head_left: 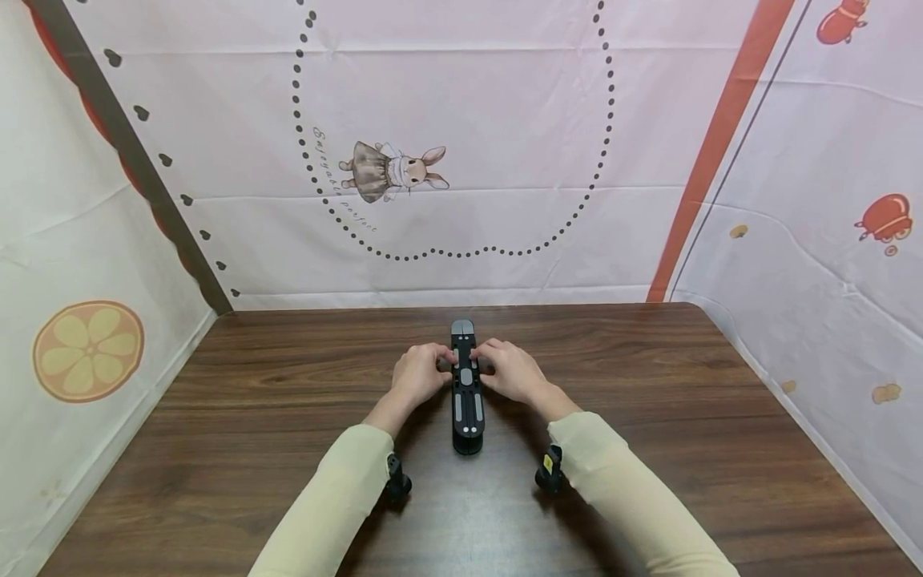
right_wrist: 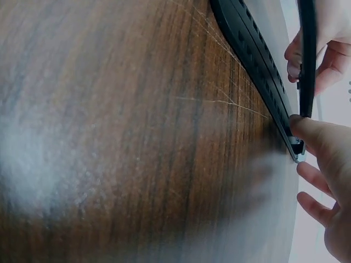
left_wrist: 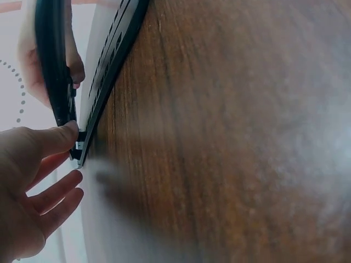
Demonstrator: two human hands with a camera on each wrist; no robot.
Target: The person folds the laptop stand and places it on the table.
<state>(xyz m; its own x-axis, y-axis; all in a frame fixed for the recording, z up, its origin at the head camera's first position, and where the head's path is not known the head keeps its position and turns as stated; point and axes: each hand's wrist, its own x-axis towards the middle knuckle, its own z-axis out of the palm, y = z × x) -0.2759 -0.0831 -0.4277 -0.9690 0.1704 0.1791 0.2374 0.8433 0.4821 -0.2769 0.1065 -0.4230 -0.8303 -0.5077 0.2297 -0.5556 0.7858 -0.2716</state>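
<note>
A long black folding laptop stand [head_left: 467, 409] with grey pads lies lengthwise in front of me on the wooden table. In the left wrist view its upper arm [left_wrist: 50, 60] is raised off the slotted base [left_wrist: 118, 52], and the two meet in a narrow V at the far end. My left hand [head_left: 418, 373] pinches the left side of the upper part between thumb and fingers, near the hinge. From the other side my right hand [head_left: 513, 371] pinches the same part, its lower fingers spread in the right wrist view.
Brown wooden table [head_left: 274, 449] surrounds the stand. White printed cloth [head_left: 505, 120] hangs behind the table and along both sides. A small black device [head_left: 397, 479] is worn at the left wrist, another [head_left: 550, 471] at the right.
</note>
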